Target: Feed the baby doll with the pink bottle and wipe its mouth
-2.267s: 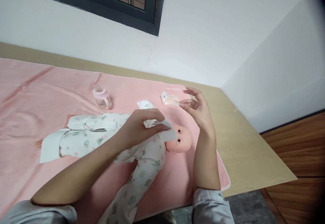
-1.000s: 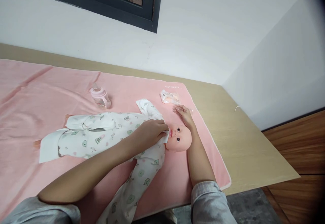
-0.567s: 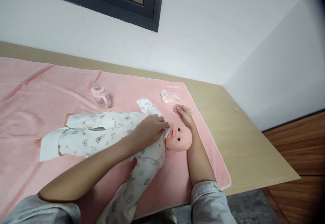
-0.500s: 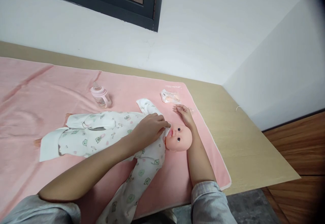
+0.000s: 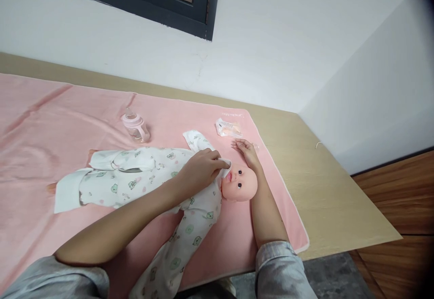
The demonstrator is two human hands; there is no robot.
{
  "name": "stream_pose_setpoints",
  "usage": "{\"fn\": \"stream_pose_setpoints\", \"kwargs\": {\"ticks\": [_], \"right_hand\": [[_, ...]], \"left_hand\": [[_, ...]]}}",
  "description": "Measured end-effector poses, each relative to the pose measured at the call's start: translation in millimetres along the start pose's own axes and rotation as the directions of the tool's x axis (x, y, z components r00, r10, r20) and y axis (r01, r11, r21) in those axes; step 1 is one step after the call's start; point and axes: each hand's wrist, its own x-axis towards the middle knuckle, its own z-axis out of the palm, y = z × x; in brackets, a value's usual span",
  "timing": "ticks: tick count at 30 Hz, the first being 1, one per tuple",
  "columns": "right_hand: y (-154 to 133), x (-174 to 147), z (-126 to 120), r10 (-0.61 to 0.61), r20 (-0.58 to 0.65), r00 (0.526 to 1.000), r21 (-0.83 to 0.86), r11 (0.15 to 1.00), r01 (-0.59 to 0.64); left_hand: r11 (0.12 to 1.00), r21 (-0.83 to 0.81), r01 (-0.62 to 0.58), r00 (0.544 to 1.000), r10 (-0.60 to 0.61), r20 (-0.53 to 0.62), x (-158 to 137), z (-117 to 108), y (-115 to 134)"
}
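A baby doll (image 5: 241, 183) lies face up on a pink blanket (image 5: 84, 122), its head to the right. It wears a white printed outfit (image 5: 200, 217) with long sleeves. At the doll's neck, my left hand (image 5: 201, 168) pinches the outfit's white collar and holds it up near the mouth. My right hand (image 5: 247, 152) rests on the blanket beyond the head, fingers stretched out and holding nothing. The right forearm lies alongside the top of the head. Just past my right fingertips lies a clear plastic packet (image 5: 228, 128) with something peach-coloured inside.
A pink baby bottle (image 5: 135, 127) with a handle stands on the blanket beyond the doll's legs. A small clear item (image 5: 255, 146) lies beside my right hand. The wooden tabletop (image 5: 325, 199) ends at the right; a white wall (image 5: 135, 54) rises behind.
My left hand has drawn the collar slightly up and toward the doll's face, so more of the white edge shows. My right hand has stayed in place.
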Motion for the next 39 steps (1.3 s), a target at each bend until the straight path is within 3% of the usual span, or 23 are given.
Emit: {"fn": "stream_pose_setpoints", "kwargs": {"ticks": [9,14,33,39], "right_hand": [[-0.8,-1.5,0.8,0.003,-0.01,1.0,-0.001,1.0,-0.003],[-3.0,-3.2,1.7,0.0,0.0,1.0,-0.012,1.0,0.0],[-1.2,-1.9,0.7,-0.009,0.007,1.0,-0.009,1.0,0.009],[-2.7,-2.9,1.5,-0.003,-0.001,1.0,-0.006,1.0,0.003]], "left_hand": [[0.996,-0.091,0.001,1.0,-0.002,-0.007,-3.0,-4.9,6.3],[0.989,-0.149,-0.009,0.999,0.016,0.043,-4.7,-6.2,10.6],[0.999,-0.045,-0.004,0.999,0.006,0.039,-3.1,-1.9,5.1],[0.995,-0.093,0.018,0.993,-0.007,0.12,-4.9,-15.5,10.4]]}}
